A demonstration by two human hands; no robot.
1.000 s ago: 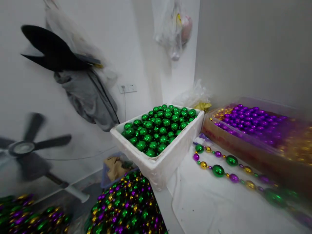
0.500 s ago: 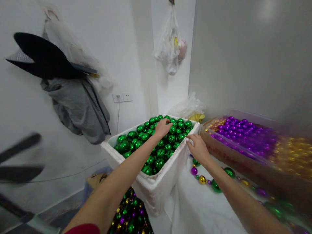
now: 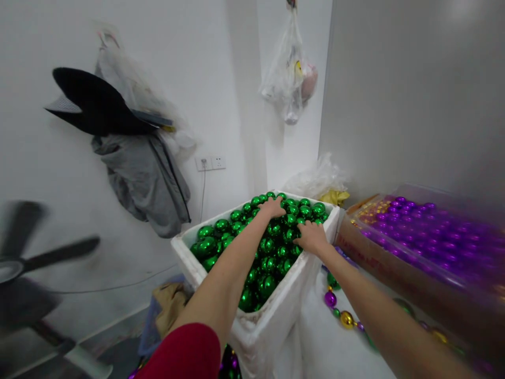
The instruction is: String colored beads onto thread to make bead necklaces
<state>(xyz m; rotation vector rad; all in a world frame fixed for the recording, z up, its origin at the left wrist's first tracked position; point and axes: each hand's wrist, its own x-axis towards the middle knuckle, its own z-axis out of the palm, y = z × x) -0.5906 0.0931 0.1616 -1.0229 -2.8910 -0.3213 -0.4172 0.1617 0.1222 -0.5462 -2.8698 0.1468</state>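
A white foam box (image 3: 272, 310) is filled with shiny green balls (image 3: 268, 263). My left hand (image 3: 272, 206) reaches over them to the far part of the box, its fingers spread on the balls. Over the box's right rim comes my right hand (image 3: 312, 237), resting on the green balls with its fingers apart and bent downward. The fingertips of both hands are partly hidden among the balls. I see nothing lifted in either hand.
Right of the box lie a multicolored bead string (image 3: 346, 319) on a white surface and a clear-walled bin of purple balls (image 3: 426, 226). A fan (image 3: 23, 263) stands at left. Clear plastic (image 3: 315, 176) sits behind the box. A grey garment (image 3: 145, 179) hangs on the wall.
My right hand has moved from the box's right rim inward onto the green balls. My left hand's fingers have spread on the balls at the far side. The view has shifted left.
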